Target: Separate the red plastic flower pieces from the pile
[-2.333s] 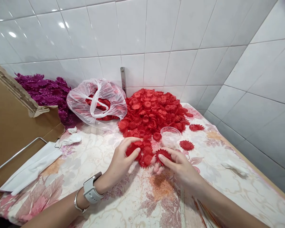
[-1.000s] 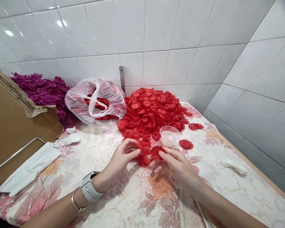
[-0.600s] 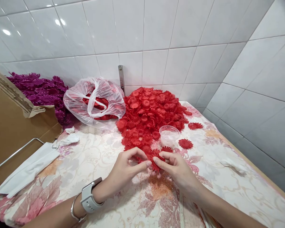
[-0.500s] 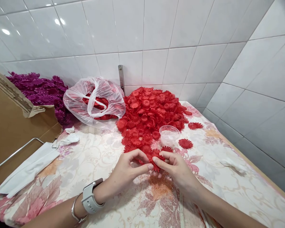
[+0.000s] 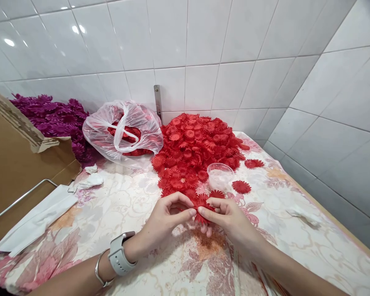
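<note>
A red artificial flower head (image 5: pixel 201 200) with thin pointed petals is held between my two hands, just in front of the red heap. My right hand (image 5: pixel 231 218) pinches it, thumb on the face and fingers behind. My left hand (image 5: pixel 169 216) is closed at its left edge, thumb and forefinger bent together there; part of this grip is hidden. Right behind them lies a big pile of red flower heads (image 5: pixel 197 144). A small clear round tub (image 5: pixel 221 181) with whitish contents stands at the pile's front right.
Loose red flower heads (image 5: pixel 241 186) lie to the right. Left of the pile sits a clear plastic bag (image 5: pixel 95 135) of red pieces, with purple flowers (image 5: pixel 61 117) behind a cardboard box (image 5: pixel 24 168). White paper (image 5: pixel 37 222) lies at left. A tiled wall (image 5: pixel 203 41) closes off the back.
Both hands stay nearly in place. My left thumb and forefinger have shifted slightly, and the flower head between the hands now shows more of its petals.
</note>
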Action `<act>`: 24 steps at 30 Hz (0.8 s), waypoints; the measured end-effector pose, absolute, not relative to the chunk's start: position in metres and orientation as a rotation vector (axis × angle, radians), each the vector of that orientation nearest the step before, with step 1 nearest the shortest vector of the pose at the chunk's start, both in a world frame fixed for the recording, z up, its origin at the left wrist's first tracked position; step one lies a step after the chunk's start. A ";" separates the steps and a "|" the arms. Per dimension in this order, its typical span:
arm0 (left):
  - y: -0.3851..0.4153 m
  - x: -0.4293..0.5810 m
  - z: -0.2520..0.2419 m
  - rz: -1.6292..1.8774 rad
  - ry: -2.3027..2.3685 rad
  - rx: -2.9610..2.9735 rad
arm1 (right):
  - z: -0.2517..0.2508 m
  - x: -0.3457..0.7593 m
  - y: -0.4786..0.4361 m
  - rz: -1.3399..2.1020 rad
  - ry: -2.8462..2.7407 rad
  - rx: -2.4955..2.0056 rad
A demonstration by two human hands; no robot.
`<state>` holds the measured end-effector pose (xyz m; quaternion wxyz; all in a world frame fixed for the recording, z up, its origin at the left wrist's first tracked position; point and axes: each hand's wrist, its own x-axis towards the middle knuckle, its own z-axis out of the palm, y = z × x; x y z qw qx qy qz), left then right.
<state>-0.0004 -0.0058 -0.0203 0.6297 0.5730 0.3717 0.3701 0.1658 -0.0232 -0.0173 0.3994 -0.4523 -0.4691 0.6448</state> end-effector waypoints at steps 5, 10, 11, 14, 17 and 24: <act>-0.006 0.001 -0.021 0.821 0.867 1.333 | -0.021 0.164 -0.026 1.575 -1.099 -1.214; -0.009 0.004 -0.022 0.781 0.840 1.298 | -0.025 0.160 -0.027 1.486 -1.093 -1.209; -0.010 0.004 -0.022 0.782 0.844 1.293 | -0.025 0.160 -0.027 1.493 -1.106 -1.195; -0.009 0.004 -0.021 0.812 0.874 1.303 | -0.021 0.160 -0.027 1.547 -1.194 -1.159; -0.006 0.003 -0.021 0.895 0.910 1.316 | -0.015 0.163 -0.028 1.532 -1.334 -1.165; -0.004 -0.001 -0.013 0.808 0.956 1.177 | -0.019 0.173 -0.031 0.719 -1.748 -1.177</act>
